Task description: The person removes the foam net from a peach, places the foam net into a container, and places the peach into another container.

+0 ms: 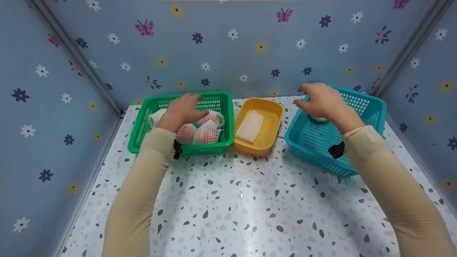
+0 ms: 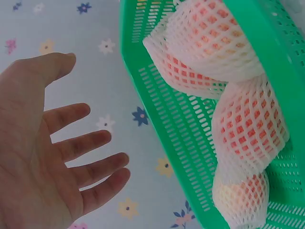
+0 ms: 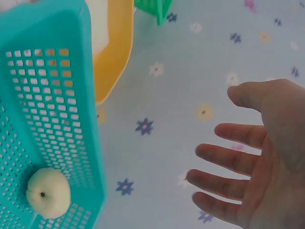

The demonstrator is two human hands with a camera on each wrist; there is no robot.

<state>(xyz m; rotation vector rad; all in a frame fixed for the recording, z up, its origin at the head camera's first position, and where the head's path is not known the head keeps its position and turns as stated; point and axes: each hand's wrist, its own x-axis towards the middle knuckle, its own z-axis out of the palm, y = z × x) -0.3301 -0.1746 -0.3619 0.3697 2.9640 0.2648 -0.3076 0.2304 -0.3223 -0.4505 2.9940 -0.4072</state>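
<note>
My left hand (image 1: 182, 111) hovers over the green basket (image 1: 228, 117), fingers spread and holding nothing. Inside that basket lie several reddish fruits (image 2: 248, 121) in white foam net sleeves. Over the blue basket (image 1: 303, 144) is my right hand (image 1: 323, 101), also holding nothing, its fingers apart in the right wrist view. A pale round fruit (image 3: 49, 193) with a dark stem spot sits bare in the blue basket; in the head view my right hand hides most of it. Between the two baskets stands a yellow tray (image 1: 273, 116) with a flat white foam net sleeve (image 1: 251, 126) in it.
All three containers stand along the back of a white speckled table (image 1: 242, 200). Blue walls (image 1: 228, 46) with flowers and butterflies rise behind and at both sides. A dark band-like piece (image 1: 336, 150) is on the right wrist, another (image 1: 177, 149) on the left.
</note>
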